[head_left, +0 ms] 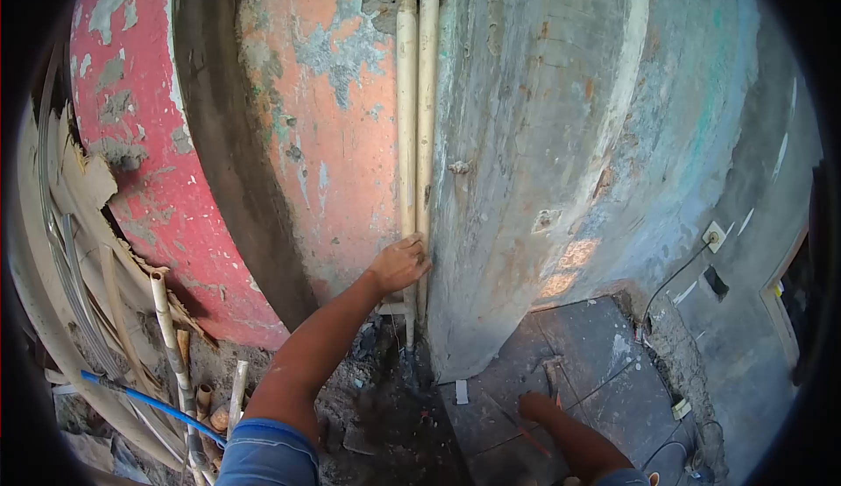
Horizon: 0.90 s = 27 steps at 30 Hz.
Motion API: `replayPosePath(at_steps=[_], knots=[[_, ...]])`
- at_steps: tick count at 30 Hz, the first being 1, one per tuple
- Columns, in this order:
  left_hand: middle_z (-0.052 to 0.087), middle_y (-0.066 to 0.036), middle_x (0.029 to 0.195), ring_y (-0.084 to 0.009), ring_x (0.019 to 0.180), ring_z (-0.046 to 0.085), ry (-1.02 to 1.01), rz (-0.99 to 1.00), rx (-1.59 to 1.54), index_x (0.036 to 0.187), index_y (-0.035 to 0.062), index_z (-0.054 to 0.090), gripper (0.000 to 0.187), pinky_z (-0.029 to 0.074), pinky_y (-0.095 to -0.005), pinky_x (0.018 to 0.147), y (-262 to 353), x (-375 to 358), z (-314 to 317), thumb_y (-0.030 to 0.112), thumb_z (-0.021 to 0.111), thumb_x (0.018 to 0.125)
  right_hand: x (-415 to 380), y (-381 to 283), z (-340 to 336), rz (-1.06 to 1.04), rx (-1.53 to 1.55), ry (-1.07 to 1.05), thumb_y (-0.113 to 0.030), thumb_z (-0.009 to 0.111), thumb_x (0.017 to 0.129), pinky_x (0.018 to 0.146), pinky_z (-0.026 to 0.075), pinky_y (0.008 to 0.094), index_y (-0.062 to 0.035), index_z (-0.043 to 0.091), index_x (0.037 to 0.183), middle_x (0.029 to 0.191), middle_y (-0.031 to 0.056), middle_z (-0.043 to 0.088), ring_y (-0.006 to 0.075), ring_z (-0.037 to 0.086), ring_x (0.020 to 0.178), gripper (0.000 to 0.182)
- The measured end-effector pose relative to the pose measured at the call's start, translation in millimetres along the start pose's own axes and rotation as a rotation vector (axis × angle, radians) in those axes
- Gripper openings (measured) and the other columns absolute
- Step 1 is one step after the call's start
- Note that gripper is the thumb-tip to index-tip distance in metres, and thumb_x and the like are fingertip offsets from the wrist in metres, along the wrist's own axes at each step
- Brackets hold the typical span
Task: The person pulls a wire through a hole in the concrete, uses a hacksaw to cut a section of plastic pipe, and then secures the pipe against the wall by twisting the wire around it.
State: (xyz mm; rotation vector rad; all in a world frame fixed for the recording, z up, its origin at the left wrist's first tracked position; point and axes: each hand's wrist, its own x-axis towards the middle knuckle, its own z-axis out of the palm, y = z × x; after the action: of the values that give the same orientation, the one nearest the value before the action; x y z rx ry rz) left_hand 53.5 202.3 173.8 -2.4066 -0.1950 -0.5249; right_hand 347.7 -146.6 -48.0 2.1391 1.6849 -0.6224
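Two cream-coloured pipes run side by side down the wall. My left hand is closed around them low down, its fingertips at the right-hand pipe; part of the grip is hidden behind the back of the hand. Lower right, my right hand is held closed above the dark tiled floor, and what it holds, if anything, is hidden. A hammer shows just beyond that hand, its handle partly covered by the wrist. A thin tool with a reddish end is beside the hand.
A grey plastered column juts out right of the pipes. Loose pipes and a blue tube lean at the left. Broken soil lies below. A small white block sits on the tiles; a cable hangs from a wall socket.
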Motion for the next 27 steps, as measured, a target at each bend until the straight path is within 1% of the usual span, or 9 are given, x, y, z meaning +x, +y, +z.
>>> replayPosePath(at_steps=[3, 5, 6, 8, 10, 12, 14, 20, 27], knots=[[0.065, -0.005, 0.091, -0.0233, 0.112, 0.053, -0.01, 0.024, 0.042, 0.092, 0.0098, 0.065, 0.017, 0.032, -0.0354, 0.109, -16.7, 12.8, -50.2, 0.02, 0.054, 0.082, -28.7, -13.1, -113.8, 0.036, 0.003, 0.157, -0.031, 0.05, 0.089, 0.087, 0.049, 0.049, -0.0017, 0.065, 0.105, 0.107, 0.0195, 0.065, 0.0383, 0.062, 0.101, 0.037], [0.061, -0.011, 0.113, -0.0253, 0.124, 0.046, 0.15, -0.147, 0.207, 0.092, 0.0106, 0.064, 0.016, 0.03, -0.0388, 0.111, -30.6, 27.5, -72.7, 0.02, 0.054, 0.083, -64.5, -38.9, -207.1, 0.13, 0.001, 0.304, -0.034, 0.05, 0.089, 0.085, 0.05, 0.0483, -0.0035, 0.066, 0.103, 0.103, 0.019, 0.066, 0.0366, 0.064, 0.097, 0.037], [0.061, -0.011, 0.113, -0.0253, 0.124, 0.046, 0.152, -0.145, 0.215, 0.092, 0.0106, 0.064, 0.016, 0.03, -0.0388, 0.111, -39.3, 36.8, -84.1, 0.02, 0.054, 0.083, -81.9, -48.8, -241.8, 0.213, 0.007, 0.587, -0.037, 0.05, 0.09, 0.082, 0.051, 0.0468, -0.0057, 0.067, 0.098, 0.098, 0.0184, 0.067, 0.0344, 0.065, 0.094, 0.037], [0.052, -0.015, 0.129, -0.0273, 0.128, 0.043, 0.328, -0.366, 0.265, 0.092, 0.0092, 0.061, 0.018, 0.027, -0.0447, 0.112, -56.8, 56.9, -104.2, 0.021, 0.061, 0.079, -141.3, -76.8, -325.4, 0.304, 0.146, 0.793, -0.031, 0.052, 0.091, 0.073, 0.052, 0.0462, -0.0059, 0.067, 0.094, 0.096, 0.0174, 0.067, 0.0356, 0.066, 0.084, 0.029], [0.049, -0.014, 0.133, -0.0281, 0.131, 0.039, 0.32, -0.459, 0.231, 0.093, 0.0105, 0.06, 0.02, 0.026, -0.0466, 0.113, -64.6, 72.2, -120.8, 0.023, 0.062, 0.078, -190.5, -102.9, -372.5, 0.18, 0.575, 1.199, -0.024, 0.056, 0.089, 0.072, 0.05, 0.0442, -0.0032, 0.064, 0.093, 0.092, 0.0171, 0.065, 0.034, 0.064, 0.081, 0.022], [0.046, -0.013, 0.136, -0.0288, 0.134, 0.035, 0.303, -0.551, 0.184, 0.094, 0.0118, 0.059, 0.022, 0.024, -0.0484, 0.113, -65.8, 74.0, -121.9, 0.025, 0.063, 0.077, -180.8, -114.8, -383.3, -0.272, 0.52, 1.849, -0.02, 0.06, 0.088, 0.079, 0.047, 0.0419, -0.0017, 0.059, 0.1, 0.098, 0.0173, 0.062, 0.0323, 0.06, 0.089, 0.022], [0.046, -0.008, 0.136, -0.029, 0.138, 0.03, 0.314, -0.496, 0.298, 0.095, 0.0149, 0.059, 0.023, 0.022, -0.0496, 0.114, -70.6, 63.8, -112.2, 0.028, 0.063, 0.076, -173.1, -139.1, -392.0, -0.412, 0.286, 2.045, -0.027, 0.062, 0.088, 0.091, 0.041, 0.0466, -0.0021, 0.053, 0.114, 0.114, 0.0184, 0.054, 0.0348, 0.052, 0.105, 0.037], [0.047, -0.005, 0.132, -0.0287, 0.137, 0.03, 0.228, -0.411, 0.392, 0.096, 0.017, 0.059, 0.024, 0.023, -0.0488, 0.114, -93.0, 26.7, -114.3, 0.034, 0.057, 0.078, -97.7, -188.0, -381.8, -0.242, 0.099, 2.12, -0.037, 0.062, 0.086, 0.102, 0.028, 0.0581, -0.0148, 0.045, 0.135, 0.141, 0.0217, 0.037, 0.0446, 0.034, 0.129, 0.056], [0.042, -0.005, 0.14, -0.0322, 0.138, 0.028, 0.253, -0.41, 0.352, 0.097, 0.0183, 0.062, 0.032, 0.024, -0.0518, 0.112, -91.7, 33.3, -92.5, 0.042, 0.059, 0.076, -81.2, -185.3, -384.9, -0.279, 0.145, 2.224, -0.032, 0.06, 0.084, 0.103, 0.029, 0.0541, -0.021, 0.053, 0.132, 0.143, 0.0211, 0.039, 0.0422, 0.034, 0.131, 0.05]])
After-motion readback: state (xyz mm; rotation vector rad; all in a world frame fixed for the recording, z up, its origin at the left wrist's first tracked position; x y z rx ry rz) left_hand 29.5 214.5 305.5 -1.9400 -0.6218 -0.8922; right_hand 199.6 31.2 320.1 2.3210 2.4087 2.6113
